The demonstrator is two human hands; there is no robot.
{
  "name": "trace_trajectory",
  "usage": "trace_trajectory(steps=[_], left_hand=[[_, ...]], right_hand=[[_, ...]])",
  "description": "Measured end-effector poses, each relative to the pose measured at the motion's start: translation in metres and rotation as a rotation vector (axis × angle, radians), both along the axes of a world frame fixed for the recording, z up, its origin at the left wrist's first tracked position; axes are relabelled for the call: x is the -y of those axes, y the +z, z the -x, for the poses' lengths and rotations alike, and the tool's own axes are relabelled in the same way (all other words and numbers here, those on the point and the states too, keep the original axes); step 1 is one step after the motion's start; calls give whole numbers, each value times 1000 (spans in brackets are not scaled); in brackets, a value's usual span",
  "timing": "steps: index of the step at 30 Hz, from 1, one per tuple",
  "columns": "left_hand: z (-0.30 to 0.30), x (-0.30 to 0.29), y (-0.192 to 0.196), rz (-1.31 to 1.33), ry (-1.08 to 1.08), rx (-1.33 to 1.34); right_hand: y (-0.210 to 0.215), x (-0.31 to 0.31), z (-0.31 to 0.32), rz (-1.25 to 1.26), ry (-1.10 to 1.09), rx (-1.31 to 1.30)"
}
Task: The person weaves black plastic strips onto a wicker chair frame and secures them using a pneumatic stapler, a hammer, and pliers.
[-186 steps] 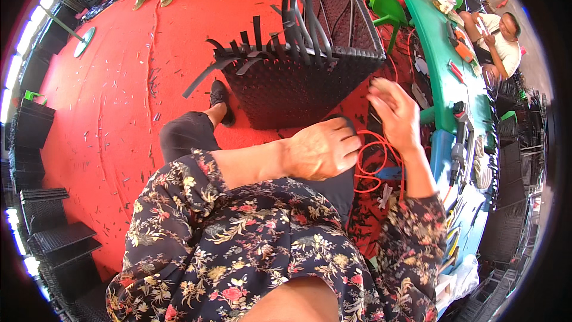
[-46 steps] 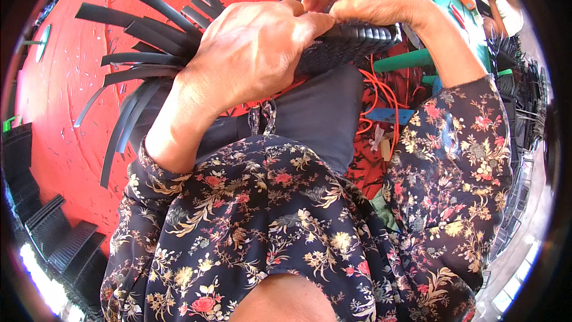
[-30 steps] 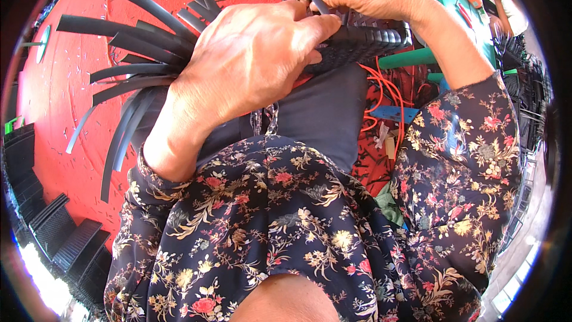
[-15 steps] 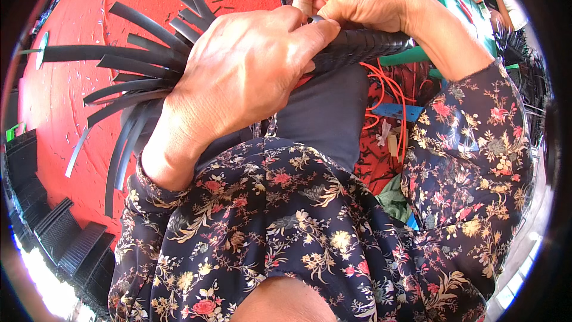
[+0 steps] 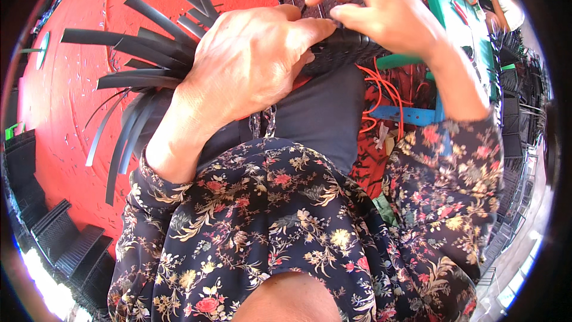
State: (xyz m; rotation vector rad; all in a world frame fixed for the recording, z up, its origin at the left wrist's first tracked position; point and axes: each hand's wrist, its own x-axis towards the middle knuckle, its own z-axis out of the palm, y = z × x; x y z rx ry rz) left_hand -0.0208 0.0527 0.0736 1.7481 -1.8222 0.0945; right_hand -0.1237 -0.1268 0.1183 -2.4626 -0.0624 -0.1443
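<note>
Left hand (image 5: 250, 65) grips the black basket (image 5: 345, 48) on the lap; right hand (image 5: 375, 9), fingers loosely curled, touches its top.

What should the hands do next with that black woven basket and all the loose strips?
Probably the right hand should pinch one strip end and tuck it into the basket edge. Its fingers are spread just above the weave, holding nothing, while the left hand grips the basket on the lap. Many black strips stick out loose.
</note>
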Motion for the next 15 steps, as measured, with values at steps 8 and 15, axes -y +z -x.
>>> trace_trajectory(steps=[8, 15], left_hand=[[-10, 2, -7, 81, -29, -87], [-14, 2, -6, 66, -36, -96]], right_hand=[[-46, -42, 29, 406, -86, 621], [-47, -45, 29, 389, -111, 797]])
